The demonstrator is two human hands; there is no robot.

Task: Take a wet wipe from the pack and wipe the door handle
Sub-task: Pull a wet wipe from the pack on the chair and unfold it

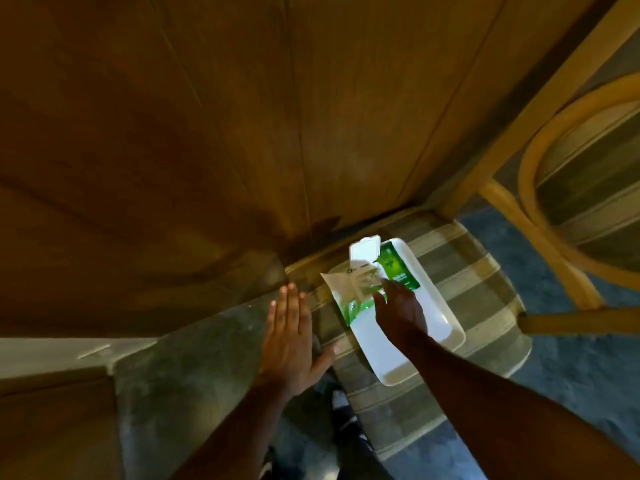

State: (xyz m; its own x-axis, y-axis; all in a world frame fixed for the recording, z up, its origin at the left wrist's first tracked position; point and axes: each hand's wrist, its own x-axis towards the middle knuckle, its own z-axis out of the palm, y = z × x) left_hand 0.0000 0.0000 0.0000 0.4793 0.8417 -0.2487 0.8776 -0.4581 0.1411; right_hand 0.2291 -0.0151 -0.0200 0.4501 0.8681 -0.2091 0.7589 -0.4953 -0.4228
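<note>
Step in hand: pulling the wipe, not yet out. Left hand (289, 336) hangs flat beside the chair, fingers straight and together, thumb splayed, holding nothing. Right hand (398, 311) reaches onto the green-and-white soft plastic wet-wipe pack (363, 289), fingertips at the dispensing opening; can't tell whether they've pinched a wipe yet, too blurred. Pack's white flip lid (363, 249) stands open. Pack lies on the far end of a white rectangular tray (398, 362), itself on the striped cushioned seat of a wooden chair (485, 278). Beyond, brown wooden door (207, 116); its handle isn't in view. Next move likely needs a pinch on one sheet, left hand steadying the pack so it doesn't lift.
</note>
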